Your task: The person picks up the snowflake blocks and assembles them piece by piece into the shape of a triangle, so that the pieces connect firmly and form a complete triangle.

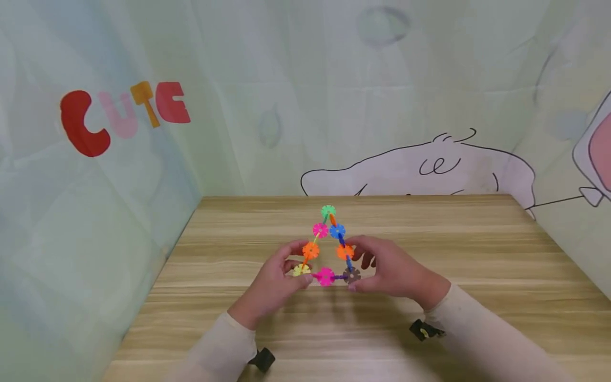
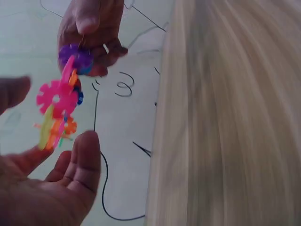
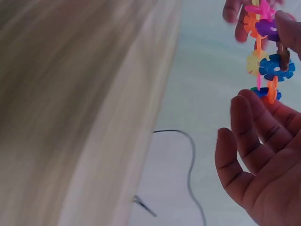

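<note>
A triangular frame of interlocking plastic snowflake discs (image 1: 326,276) is held up above the table, its green disc (image 1: 328,211) at the top. Pink, blue, orange, yellow and brown discs make up its sides, joined by discs seen edge-on. My left hand (image 1: 279,276) holds the lower left corner, with the thumb near the yellow disc (image 1: 302,271) and fingers behind the side. My right hand (image 1: 393,268) grips the lower right corner, its thumb at the brown disc (image 1: 352,275) and a fingertip at an orange disc (image 1: 345,252). In the right wrist view, its other fingers (image 3: 242,117) spread away.
The wood-grain table (image 1: 215,297) extends below and around both hands. Behind it hangs a pale backdrop (image 1: 296,106) with a line-drawn animal and coloured letters. Dark straps or devices (image 1: 425,330) sit at both wrists.
</note>
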The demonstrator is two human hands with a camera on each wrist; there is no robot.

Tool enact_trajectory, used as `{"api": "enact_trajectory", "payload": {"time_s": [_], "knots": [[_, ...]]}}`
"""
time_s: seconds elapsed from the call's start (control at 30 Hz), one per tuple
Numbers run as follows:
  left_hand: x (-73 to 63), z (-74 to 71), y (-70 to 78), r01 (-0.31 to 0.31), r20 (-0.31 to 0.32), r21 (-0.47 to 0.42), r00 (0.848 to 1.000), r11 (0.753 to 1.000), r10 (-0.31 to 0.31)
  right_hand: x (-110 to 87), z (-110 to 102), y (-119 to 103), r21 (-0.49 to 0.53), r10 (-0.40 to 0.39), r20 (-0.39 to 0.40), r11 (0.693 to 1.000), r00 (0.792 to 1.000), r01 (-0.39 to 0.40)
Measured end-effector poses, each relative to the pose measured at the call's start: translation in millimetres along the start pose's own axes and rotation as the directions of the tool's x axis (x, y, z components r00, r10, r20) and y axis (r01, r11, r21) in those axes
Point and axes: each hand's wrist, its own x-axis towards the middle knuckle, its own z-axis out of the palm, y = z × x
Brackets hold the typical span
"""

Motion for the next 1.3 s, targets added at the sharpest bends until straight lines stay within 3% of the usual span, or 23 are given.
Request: {"api": "enact_trajectory", "payload": {"time_s": [0.13, 0.4, 0.6, 0.73, 0.93, 1.17, 1.3], "knots": [[4.3, -7.5, -9.2, 0.001, 0.09, 0.194, 0.996, 0.981, -0.019, -0.4, 1.2, 13.3, 0.013, -0.008, 0.018, 1.0, 1.0, 0.008], [15.1, -7.6, -23.1, 0.038, 0.182, 0.33, 0.978, 0.943, -0.103, 4.5, 9.2, 32.7, 0.01, 0.007, 0.076, 1.0, 0.997, -0.008], [24.1, -4.1, -28.0, 0.045, 0.216, 0.389, 0.967, 0.92, -0.138, 10.6, 13.9, 40.8, -0.049, 0.11, 0.151, 0.993, 0.982, -0.104], [30.4, -3.3, -32.3, 0.081, 0.216, 0.447, 0.957, 0.891, -0.195, 15.1, 16.9, 44.6, -0.099, 0.182, 0.196, 0.981, 0.964, -0.165], [36.1, 0.9, -31.9, 0.161, 0.188, 0.523, 0.936, 0.837, -0.298, 18.0, 19.4, 47.9, -0.135, 0.199, 0.249, 0.976, 0.948, -0.169], [42.1, 6.6, -29.2, 0.138, 0.158, 0.613, 0.943, 0.778, -0.292, 23.2, 22.8, 51.4, -0.173, 0.25, 0.256, 0.962, 0.934, -0.21], [43.8, 6.8, -30.4, 0.142, 0.141, 0.633, 0.945, 0.761, -0.294, 24.9, 23.4, 51.8, -0.169, 0.266, 0.261, 0.959, 0.928, -0.227]]}}
